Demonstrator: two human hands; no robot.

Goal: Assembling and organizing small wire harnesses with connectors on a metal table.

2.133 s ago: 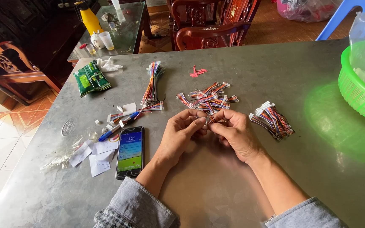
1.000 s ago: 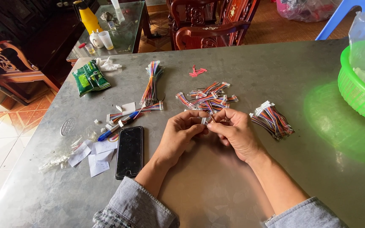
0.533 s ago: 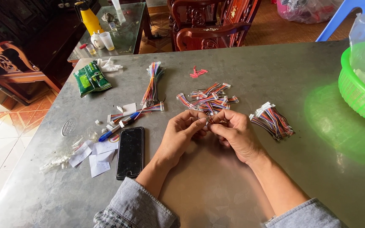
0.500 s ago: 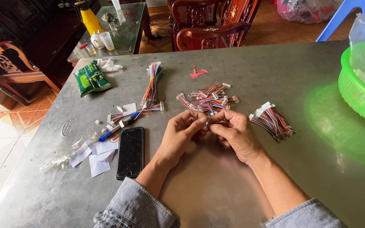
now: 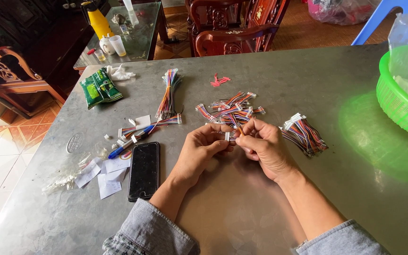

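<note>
My left hand [image 5: 200, 150] and my right hand [image 5: 263, 145] meet over the grey metal table [image 5: 242, 208], pinching together a small white connector with coloured wires [image 5: 231, 135] between the fingertips. Just beyond the hands lies a loose pile of short multicoloured wire harnesses [image 5: 230, 109]. A tidy bunch of the same harnesses [image 5: 304, 134] lies to the right of my right hand. A longer bundle of coloured wires [image 5: 167, 92] lies further left.
A black phone [image 5: 143, 170], a blue pen [image 5: 124, 146] and paper scraps [image 5: 106, 177] lie at the left. A green packet [image 5: 99, 88] is at the far left, a green plastic basket [image 5: 399, 101] at the right edge. Wooden chairs [image 5: 232, 28] stand beyond the table.
The phone's screen, lit 2.1 s ago, has gone dark. Both hands stay in the same place, with only small finger movements on the connector.
</note>
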